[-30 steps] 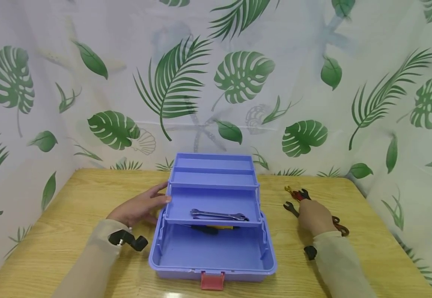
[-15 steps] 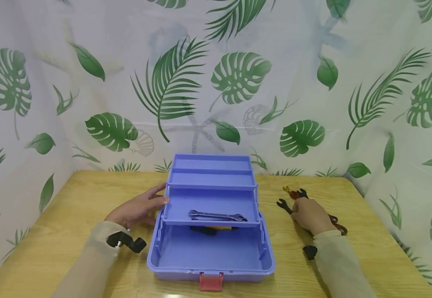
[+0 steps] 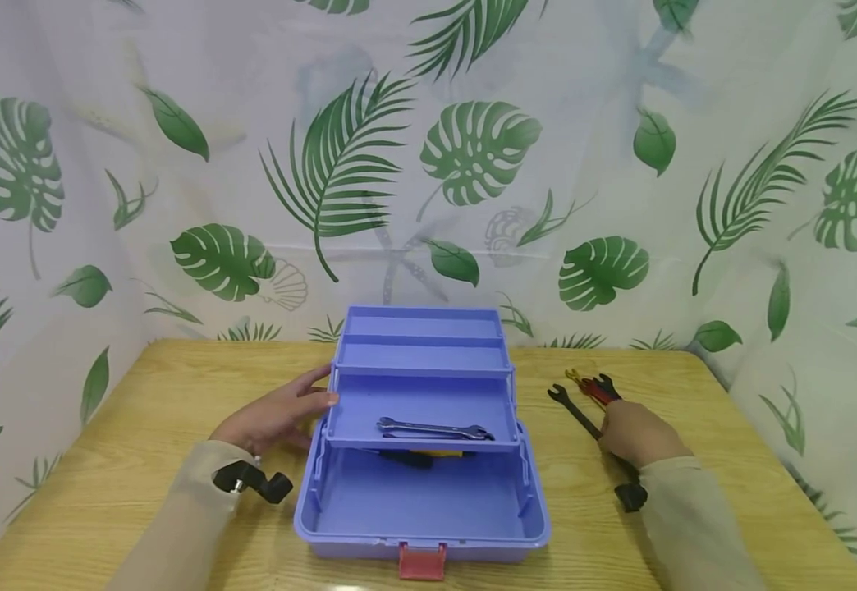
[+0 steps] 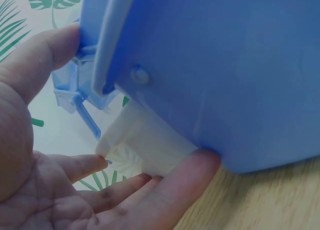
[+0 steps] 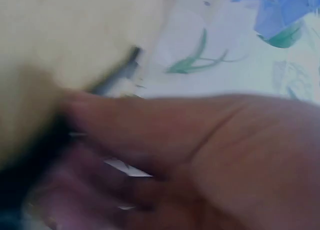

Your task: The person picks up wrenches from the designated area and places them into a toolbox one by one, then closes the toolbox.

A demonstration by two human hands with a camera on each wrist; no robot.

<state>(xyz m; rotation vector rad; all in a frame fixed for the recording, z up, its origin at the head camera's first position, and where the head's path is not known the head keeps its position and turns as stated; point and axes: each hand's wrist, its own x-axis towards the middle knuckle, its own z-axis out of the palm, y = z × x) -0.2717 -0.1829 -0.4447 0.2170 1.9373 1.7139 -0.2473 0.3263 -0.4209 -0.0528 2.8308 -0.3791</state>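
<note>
A blue-purple toolbox [image 3: 414, 505] stands unfolded in the middle of the table. Its lower tray [image 3: 417, 394] bears silver wrenches [image 3: 432, 428]. My left hand [image 3: 269, 414] steadies the left side: the thumb touches the tray edge, and the left wrist view shows the other fingers [image 4: 177, 192] extended against the side. Right of the box, my right hand [image 3: 639, 431] pinches a black wrench [image 3: 576, 414] by its shaft, open end pointing away and left. In the right wrist view this hand [image 5: 200, 145] is blurred, with the dark shaft partly hidden by thumb and fingers.
Beyond the right hand lie a yellow-tipped tool [image 3: 572, 376], a red-handled one [image 3: 597, 391] and another black wrench head [image 3: 607, 386]. Black and yellow tools [image 3: 439, 453] sit inside the box under the tray. A red latch [image 3: 422, 562] hangs at the front. A leaf-patterned cloth [image 3: 428, 164] stands behind the table.
The black wrench has slid left and toward me, apart from the other tools, showing more of its shaft. My right hand has shifted slightly right and nearer. The left hand keeps its place.
</note>
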